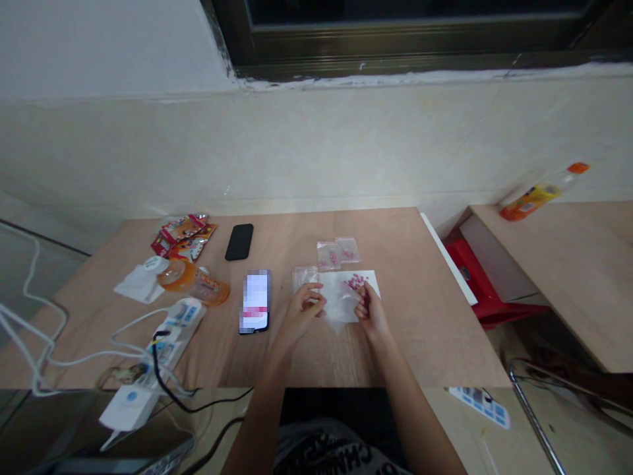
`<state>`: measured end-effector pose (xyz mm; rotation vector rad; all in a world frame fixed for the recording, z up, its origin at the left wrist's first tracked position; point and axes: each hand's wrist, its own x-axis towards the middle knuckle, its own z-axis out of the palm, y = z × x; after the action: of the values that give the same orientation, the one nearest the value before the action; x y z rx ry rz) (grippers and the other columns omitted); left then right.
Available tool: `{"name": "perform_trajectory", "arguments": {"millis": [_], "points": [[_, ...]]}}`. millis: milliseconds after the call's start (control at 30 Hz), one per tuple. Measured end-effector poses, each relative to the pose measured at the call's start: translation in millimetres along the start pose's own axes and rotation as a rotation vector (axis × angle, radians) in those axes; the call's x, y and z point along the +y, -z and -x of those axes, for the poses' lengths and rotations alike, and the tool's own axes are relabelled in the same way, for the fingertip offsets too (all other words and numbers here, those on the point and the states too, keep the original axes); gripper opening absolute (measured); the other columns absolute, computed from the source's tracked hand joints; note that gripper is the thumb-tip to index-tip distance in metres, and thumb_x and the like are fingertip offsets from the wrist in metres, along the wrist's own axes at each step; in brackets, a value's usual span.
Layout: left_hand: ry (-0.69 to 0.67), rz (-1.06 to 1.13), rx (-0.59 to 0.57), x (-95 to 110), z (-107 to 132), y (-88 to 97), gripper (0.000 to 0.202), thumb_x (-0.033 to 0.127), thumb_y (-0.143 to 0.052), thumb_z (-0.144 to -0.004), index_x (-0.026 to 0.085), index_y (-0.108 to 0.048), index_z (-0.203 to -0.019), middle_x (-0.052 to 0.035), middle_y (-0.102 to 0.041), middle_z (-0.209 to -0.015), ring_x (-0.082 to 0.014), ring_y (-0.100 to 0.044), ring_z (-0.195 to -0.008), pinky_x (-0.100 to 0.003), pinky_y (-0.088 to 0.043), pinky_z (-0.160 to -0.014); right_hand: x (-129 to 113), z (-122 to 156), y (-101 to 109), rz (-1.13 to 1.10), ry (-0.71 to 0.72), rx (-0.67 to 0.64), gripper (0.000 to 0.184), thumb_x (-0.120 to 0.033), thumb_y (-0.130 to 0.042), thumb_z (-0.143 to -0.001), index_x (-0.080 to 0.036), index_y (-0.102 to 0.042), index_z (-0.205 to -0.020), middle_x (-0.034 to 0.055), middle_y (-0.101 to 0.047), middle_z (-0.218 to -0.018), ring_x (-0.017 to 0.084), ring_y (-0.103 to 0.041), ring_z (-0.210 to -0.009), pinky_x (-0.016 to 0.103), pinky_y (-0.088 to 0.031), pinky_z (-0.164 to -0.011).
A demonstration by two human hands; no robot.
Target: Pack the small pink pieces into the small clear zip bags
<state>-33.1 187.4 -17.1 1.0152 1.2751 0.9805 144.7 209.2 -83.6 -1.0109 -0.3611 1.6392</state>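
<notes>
Far left, a power strip (173, 342) lies beside a capped bottle of orange drink (195, 282); a loose cap or a knock could send liquid toward the sockets. Whether that bottle stands or leans cannot be told. Next, a lit smartphone (256, 300) rests on the worktop (440, 316), close enough to the left forearm to be nudged. The left hand (306, 302) is over the left edge of a white sheet (339, 307), its fingers bent and apart, nothing visible between them; dragging the sheet could scatter its load. Two small bags of pink pieces (339, 252) lie behind, apparently unsealed or not: cannot tell. Loose pink pieces (357, 281) sit near the sheet's far right; a brush could roll them off. The right hand (368, 309) has its fingers clamped on a clear plastic bag (349, 289); slack film could fold and spill contents.
</notes>
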Motion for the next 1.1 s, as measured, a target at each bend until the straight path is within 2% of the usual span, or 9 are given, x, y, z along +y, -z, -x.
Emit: {"name": "perform_trajectory", "arguments": {"millis": [133,267,433,633,867,1100], "points": [[-0.047,-0.017,0.057,-6,-4,8.2,0.035,0.033,-0.069,-0.069,0.020,-0.059,-0.100,0.0009,-0.060,-0.084,-0.0114,-0.061,-0.068,-0.025,-0.051,-0.065,-9,-17,8,-0.174,0.071,0.081,0.047,-0.048,-0.066,-0.076,-0.022,-0.032,-0.058,-0.0122,-0.025,-0.044,0.003,-0.011,-0.034,0.017,-0.007,-0.029],[-0.060,-0.030,0.115,-14,-9,18.9,0.037,0.029,-0.067,-0.070,0.021,-0.058,-0.105,0.0009,-0.060,-0.087,-0.0113,-0.062,-0.070,-0.026,-0.052,-0.067,-15,-37,12,-0.158,0.242,0.201,0.044,-0.048,-0.058,-0.083,-0.022,-0.031,-0.060,-0.0121,-0.026,-0.046,0.003,-0.013,-0.035,0.017,-0.011,-0.030],[-0.092,-0.066,0.168,-20,-13,28.7,0.037,0.023,-0.066,-0.070,0.021,-0.059,-0.106,0.0012,-0.061,-0.089,-0.0102,-0.062,-0.070,-0.024,-0.051,-0.067,-12,-63,12,0.044,0.503,0.401,0.047,-0.054,-0.055,-0.084,-0.023,-0.031,-0.058,-0.0107,-0.028,-0.046,0.005,-0.022,-0.037,0.019,-0.017,-0.033],[-0.110,-0.081,0.246,-31,-22,38.3,0.038,0.017,-0.068,-0.066,0.020,-0.060,-0.103,0.0002,-0.062,-0.089,-0.0110,-0.063,-0.070,-0.022,-0.049,-0.063,0,-80,17,0.410,0.716,0.526,0.052,-0.060,-0.047,-0.087,-0.023,-0.031,-0.055,-0.0083,-0.027,-0.048,0.007,-0.028,-0.042,0.023,-0.022,-0.041],[-0.147,-0.092,0.323,-64,-41,53.6,0.041,0.015,-0.068,-0.066,0.021,-0.060,-0.105,0.0007,-0.060,-0.090,-0.0101,-0.062,-0.066,-0.021,-0.045,-0.056,6,-76,19,0.617,0.796,0.555,0.050,-0.055,-0.042,-0.091,-0.023,-0.027,-0.054,-0.0071,-0.025,-0.051,0.009,-0.027,-0.046,0.024,-0.023,-0.046],[-0.146,-0.196,0.419,-72,-46,49.6,0.035,0.016,-0.061,-0.072,0.021,-0.057,-0.106,-0.0005,-0.061,-0.088,-0.0143,-0.063,-0.077,-0.028,-0.050,-0.071,5,-72,14,0.677,0.820,0.549,0.048,-0.049,-0.040,-0.094,-0.023,-0.027,-0.056,-0.0066,-0.026,-0.053,0.009,-0.028,-0.049,0.024,-0.024,-0.049]]}}
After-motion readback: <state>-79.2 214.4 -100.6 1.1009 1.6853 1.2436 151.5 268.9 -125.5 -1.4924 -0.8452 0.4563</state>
